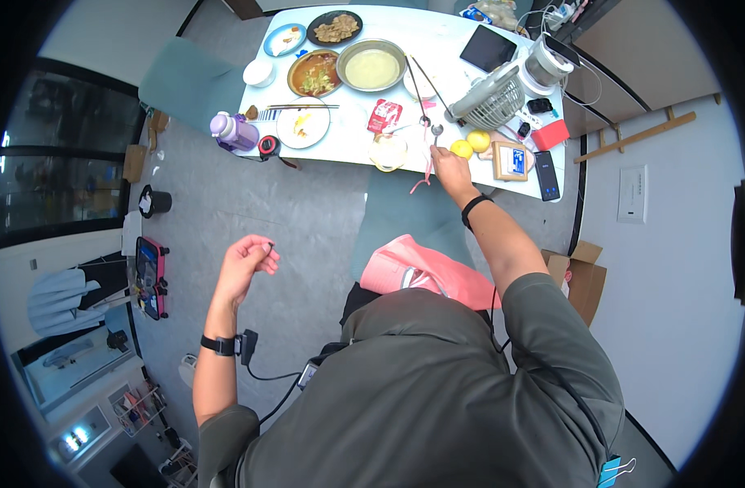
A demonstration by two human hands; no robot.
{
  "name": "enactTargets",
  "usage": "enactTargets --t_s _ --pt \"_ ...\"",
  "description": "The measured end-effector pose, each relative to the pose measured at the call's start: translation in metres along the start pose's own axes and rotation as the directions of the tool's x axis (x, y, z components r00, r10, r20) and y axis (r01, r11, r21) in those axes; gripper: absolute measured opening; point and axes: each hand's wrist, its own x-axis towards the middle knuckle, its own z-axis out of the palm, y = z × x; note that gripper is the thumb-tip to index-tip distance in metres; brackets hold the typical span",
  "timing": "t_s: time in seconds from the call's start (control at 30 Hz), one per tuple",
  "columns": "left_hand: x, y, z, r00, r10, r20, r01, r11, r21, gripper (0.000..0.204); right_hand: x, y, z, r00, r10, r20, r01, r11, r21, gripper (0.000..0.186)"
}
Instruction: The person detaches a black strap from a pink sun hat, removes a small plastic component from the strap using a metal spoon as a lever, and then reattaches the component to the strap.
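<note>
My right hand [450, 169] reaches to the table's near edge, fingers closed on the handle of a metal spoon [436, 131]. Just left of it a pink strap [428, 169] hangs over the edge; two yellow lemons [462, 149] lie to its right. Long dark chopsticks [415, 84] stand above it, near a red packet [386, 112] and a cream bowl [388, 145]. My left hand [249, 259] is held low over the floor, away from the table, fingers curled round a small dark thing that I cannot make out.
The white table [352, 148] bears plates of food [314, 79], a steel pot [371, 67], a purple bottle [235, 130], a fan [486, 102], a tablet [488, 47] and a wooden-framed item [511, 161]. A teal seat [372, 211] with pink cloth [405, 264] is before me. A cardboard box [584, 285] stands right.
</note>
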Motion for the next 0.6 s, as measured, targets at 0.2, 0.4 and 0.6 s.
enactTargets --t_s 0.2,0.4,0.6 --pt "-0.004 -0.047 0.005 0.993 -0.094 -0.067 0.085 0.988 -0.126 0.015 0.004 -0.006 0.028 0.991 0.057 0.124 -0.036 0.986 -0.165 0.024" --pt "-0.007 -0.050 0.026 0.986 -0.071 -0.150 0.040 0.979 -0.198 0.019 -0.003 -0.011 0.047 0.987 0.102 0.121 -0.071 0.969 -0.237 0.035" --pt "-0.015 -0.037 0.052 0.986 -0.041 -0.159 0.000 0.968 -0.252 0.027 0.033 -0.026 0.022 0.922 0.053 0.384 -0.053 0.999 -0.012 0.054"
